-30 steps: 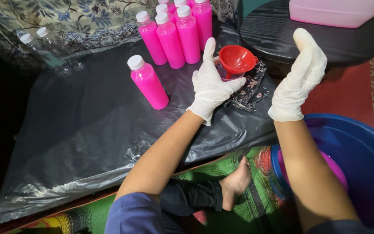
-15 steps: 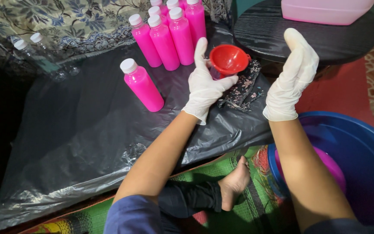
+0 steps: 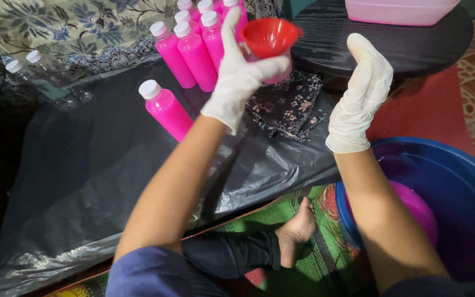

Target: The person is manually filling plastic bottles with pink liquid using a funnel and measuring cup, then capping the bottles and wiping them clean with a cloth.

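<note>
My left hand point(image 3: 240, 74), in a white glove, is closed around the neck of a red funnel point(image 3: 270, 36) and holds it above a dark floral cloth point(image 3: 290, 107). Something pink shows just under the funnel; I cannot tell what it is. My right hand point(image 3: 361, 93), also gloved, is raised beside it with fingers loosely apart and holds nothing. A pink bottle with a white cap point(image 3: 163, 107) stands alone on the black plastic sheet point(image 3: 83, 181). Several more pink bottles point(image 3: 193, 44) stand grouped behind it.
A blue basin point(image 3: 457, 187) with a pink bowl point(image 3: 419, 209) inside sits at the right. Behind the funnel, a round black table point(image 3: 413, 47) carries a pale pink container point(image 3: 402, 11). Clear capped bottles point(image 3: 26, 63) lie far left. My bare foot point(image 3: 298, 234) rests on a green mat.
My left hand has closed on the red funnel and lifted it. The right hand stays raised and empty.
</note>
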